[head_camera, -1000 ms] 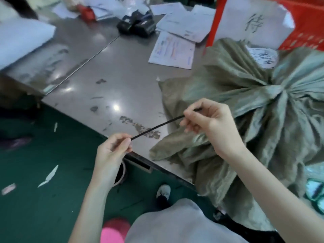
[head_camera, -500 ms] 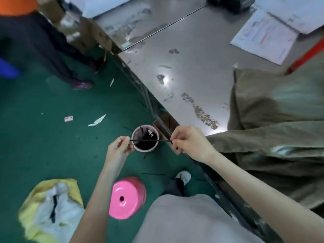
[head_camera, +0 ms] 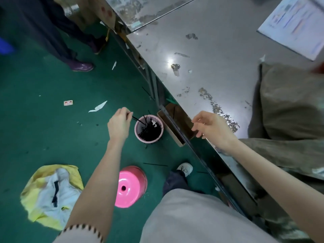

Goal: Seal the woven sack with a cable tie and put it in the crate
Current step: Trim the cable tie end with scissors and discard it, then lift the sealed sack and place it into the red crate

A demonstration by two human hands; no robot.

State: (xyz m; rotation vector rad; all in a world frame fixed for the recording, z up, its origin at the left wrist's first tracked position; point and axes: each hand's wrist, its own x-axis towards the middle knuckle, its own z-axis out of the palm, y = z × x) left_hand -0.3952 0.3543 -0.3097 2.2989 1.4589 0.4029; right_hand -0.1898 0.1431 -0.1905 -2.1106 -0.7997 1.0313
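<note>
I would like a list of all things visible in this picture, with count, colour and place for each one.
woven sack: one, olive, on table at right
table: one, grey metal, upper right
paper sheet: one, white, table's far corner
cup of cable ties: one, pink, floor beside table
cable tie: one, black, pinched over cup
stool: one, pink, floor
cloth: one, yellow and white, floor at left
left hand: pinching cable tie
right hand: open, empty, above table edge
</note>
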